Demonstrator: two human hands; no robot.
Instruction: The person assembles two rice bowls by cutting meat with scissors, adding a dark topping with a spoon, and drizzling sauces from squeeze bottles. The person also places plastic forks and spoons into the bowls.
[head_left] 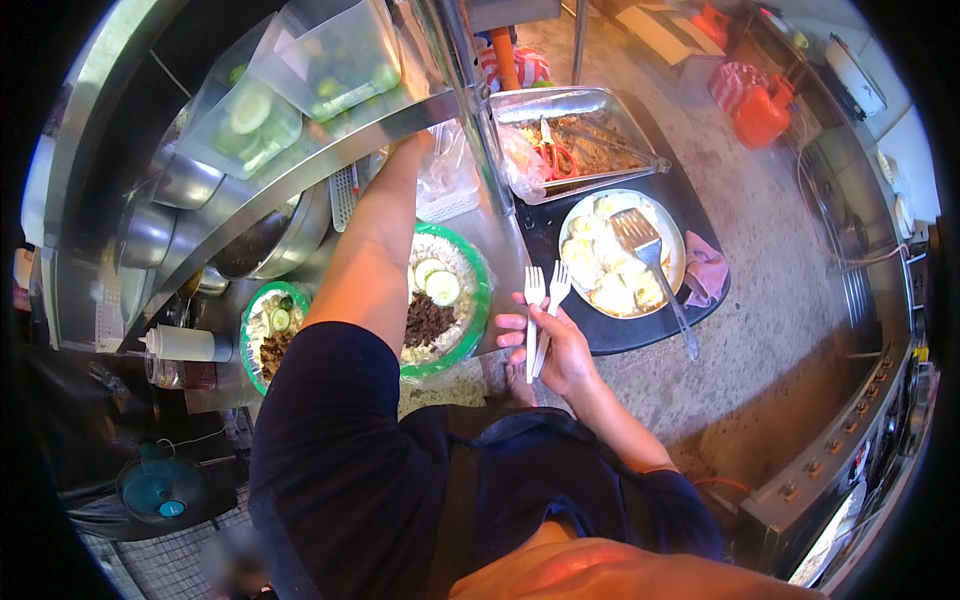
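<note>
Between the thumb and fingers of my right hand [563, 352] are two white plastic forks [534, 300], tines up. My left arm stretches far forward, and my left hand [418, 142] is at the metal shelf's edge, beside clear plastic bags [447, 160] above a white basket [450, 203]; its fingers are hidden. Below that forearm lies a green-rimmed plate [478, 318] of rice, cucumber slices and dark minced meat. A smaller green-rimmed plate [247, 335] with similar food sits further left. To the right of the forks, a white plate [672, 225] holds fried eggs, with a slotted turner [640, 235] across it.
A metal tray [600, 182] of cooked food, with red-handled scissors [556, 158], stands behind the egg plate. A pink cloth [706, 268] hangs at the black stool's edge. Clear tubs of cucumbers [335, 65] rest on the shelf. A squeeze bottle [185, 344] lies at left; a steel post [470, 90] rises ahead.
</note>
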